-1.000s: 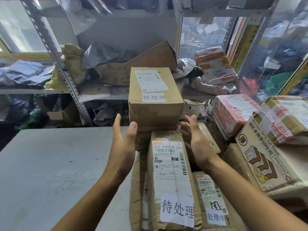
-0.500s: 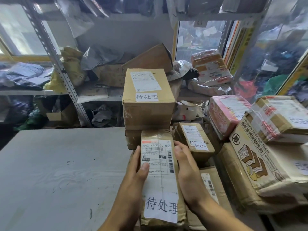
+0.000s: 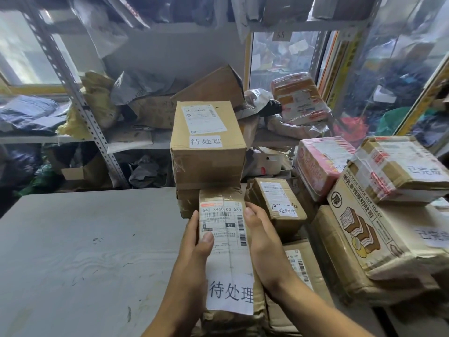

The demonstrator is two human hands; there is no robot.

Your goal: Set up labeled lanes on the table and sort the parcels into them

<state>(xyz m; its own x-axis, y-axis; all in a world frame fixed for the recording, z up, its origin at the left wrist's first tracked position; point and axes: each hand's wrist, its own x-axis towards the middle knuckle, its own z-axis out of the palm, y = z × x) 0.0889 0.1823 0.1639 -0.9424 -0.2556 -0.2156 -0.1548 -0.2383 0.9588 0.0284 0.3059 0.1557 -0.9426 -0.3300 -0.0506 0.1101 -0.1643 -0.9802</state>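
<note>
Parcels labelled 待处理: long narrow one held low centre of frame, lengthwise away from the viewer, shipping label up and the handwritten tag nearest the camera. Left hand grips its left edge, thumb laid over the printed label; right hand clasps the right edge, fingers wrapped down the side. Two-sided hold probably chosen because the parcel is long and slim, so one hand alone would let it tip. Tag kept face up, likely so the lane word can be read while carrying

Far end of the held parcel sits just in front of a larger box with the same 待处理 tag, centre of frame, stacked on another carton. Judgement: same-tag parcels are being gathered in one column, so this one belongs with that stack

Right of the hands: small carton tagged 处理中, a separate group. Far right: toast-printed carton and a taped box on top of it, both tagged 已完成; pink parcel leaning beside them, tag unclear

Grey table fills lower left, bare surface with scuffs. No lane labels visible on the table itself; sorting seems to run by tags on the parcels. Cannot tell whether the held parcel rests on the one beneath it
</note>
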